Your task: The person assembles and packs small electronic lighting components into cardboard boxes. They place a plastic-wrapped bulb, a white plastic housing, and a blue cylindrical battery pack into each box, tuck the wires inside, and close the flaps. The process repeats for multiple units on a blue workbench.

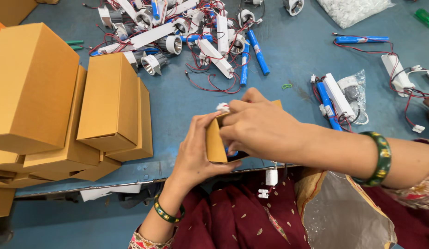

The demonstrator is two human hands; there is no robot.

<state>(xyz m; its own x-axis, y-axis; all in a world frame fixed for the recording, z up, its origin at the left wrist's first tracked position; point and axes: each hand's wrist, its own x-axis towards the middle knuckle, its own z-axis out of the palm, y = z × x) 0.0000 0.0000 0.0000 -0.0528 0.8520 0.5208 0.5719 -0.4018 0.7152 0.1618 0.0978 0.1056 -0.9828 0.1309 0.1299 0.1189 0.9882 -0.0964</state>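
A blue tabletop point(288, 60) fills most of the view, its near edge running just above the person's dark red embroidered lap point(242, 216). On the left stands a stack of closed tan cardboard boxes point(71, 106), several high and leaning against one another; judging from these, a good share of boxes is already packed and shut. Across the far middle lies a tangled heap of loose parts point(187, 37): white oblong driver units, round silver lamp housings, blue cylindrical battery packs and red-and-black wires, so plenty appears left to pack. To the right, well apart from the heap, a smaller set point(336, 99) of a white unit, a blue pack and a clear bag lies by itself, with more wired parts beyond it and a clear bag of white pieces point(353, 9) at the top edge.

At the near edge, the small open tan box point(216, 143) is held above the tabletop. The left hand point(196, 147) cradles it from below and the side, fingers closed around its wall. The right hand point(256, 127), a green bangle point(383, 159) on its wrist, covers the opening, fingers curled down and pressing a white connector point(223, 107) and wires inside. A white plug point(271, 177) hangs below on a thin lead. This box is not yet closed.
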